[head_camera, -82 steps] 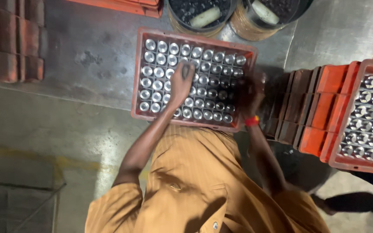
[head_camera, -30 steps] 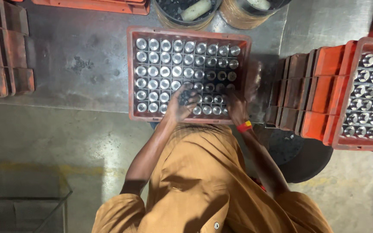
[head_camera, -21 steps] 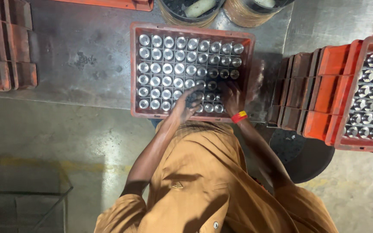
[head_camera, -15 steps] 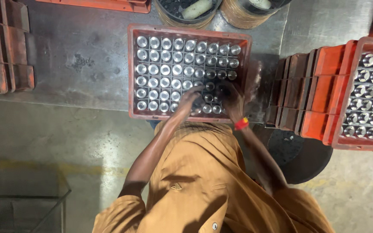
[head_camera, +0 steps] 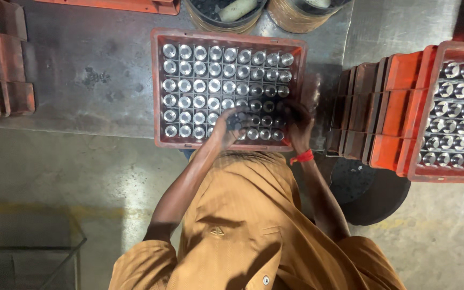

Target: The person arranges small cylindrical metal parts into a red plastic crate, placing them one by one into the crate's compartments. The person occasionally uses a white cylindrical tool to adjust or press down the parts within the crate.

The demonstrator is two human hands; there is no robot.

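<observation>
Crate: an orange crate (head_camera: pixel 157 86) full of shiny metal cups (head_camera: pixel 200 70) is sitting on the grey bench (head_camera: pixel 92 70)
Left hand: the left hand (head_camera: pixel 226 128) is resting on the near rows, fingers curled
Right hand: the right hand (head_camera: pixel 298 122) is lying at the near right corner
Grip: possibly pinching cups, but I cannot tell in the shadow

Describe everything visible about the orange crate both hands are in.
The orange crate is a shallow rectangular tray, plastic by its look, lying flat on a grey metal table. A grid of cells holds shiny metal cylinders standing upright in rows, nearly filling it. The left hand and right hand rest on cylinders along its near edge; what they grip is hidden.
</observation>
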